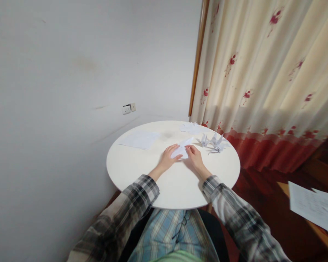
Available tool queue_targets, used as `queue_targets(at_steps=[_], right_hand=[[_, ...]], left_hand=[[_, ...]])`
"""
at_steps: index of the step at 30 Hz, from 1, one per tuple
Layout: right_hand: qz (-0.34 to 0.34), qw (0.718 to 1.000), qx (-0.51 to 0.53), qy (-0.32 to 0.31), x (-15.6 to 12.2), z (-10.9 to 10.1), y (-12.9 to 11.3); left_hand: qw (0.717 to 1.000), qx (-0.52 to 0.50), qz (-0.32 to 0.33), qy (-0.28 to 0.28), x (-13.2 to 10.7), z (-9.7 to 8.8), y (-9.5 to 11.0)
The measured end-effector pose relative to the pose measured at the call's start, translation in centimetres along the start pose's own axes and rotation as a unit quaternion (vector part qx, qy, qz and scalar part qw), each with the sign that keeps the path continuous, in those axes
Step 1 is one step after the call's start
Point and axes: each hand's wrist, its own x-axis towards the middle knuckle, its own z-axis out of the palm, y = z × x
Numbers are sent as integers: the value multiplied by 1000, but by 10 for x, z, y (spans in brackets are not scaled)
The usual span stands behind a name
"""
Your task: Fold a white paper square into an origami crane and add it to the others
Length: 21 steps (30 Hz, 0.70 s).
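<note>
A partly folded white paper (pixel 183 147) lies on the round white table (pixel 142 174), its point aimed away from me. My left hand (pixel 168 156) presses on the paper's left side with fingers lying fairly flat. My right hand (pixel 194 155) pinches the paper's right edge with curled fingers. Both arms wear plaid sleeves.
Several folded paper cranes (pixel 214 142) stand just right of my hands. A flat white sheet (pixel 139 139) lies at the table's far left, and more folded paper (pixel 191 127) at the far edge. Behind are a grey wall, a floral curtain (pixel 265 72), and papers (pixel 314 209) on a wooden surface at right.
</note>
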Motion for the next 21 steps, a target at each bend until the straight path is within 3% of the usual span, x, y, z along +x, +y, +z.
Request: queue_targets(at_steps=[5,13,21], right_hand=[[8,998,48,-25,-1,0,0],[31,992,107,-53,-3,-1,-6],[7,992,104,-77,-5,-2,-12]], left_hand=[[999,28,5,-39,-3,4,-4],[994,-34,-106,-15,-2,-4,-3],[985,-84,-152,22,-2,-2,-3]])
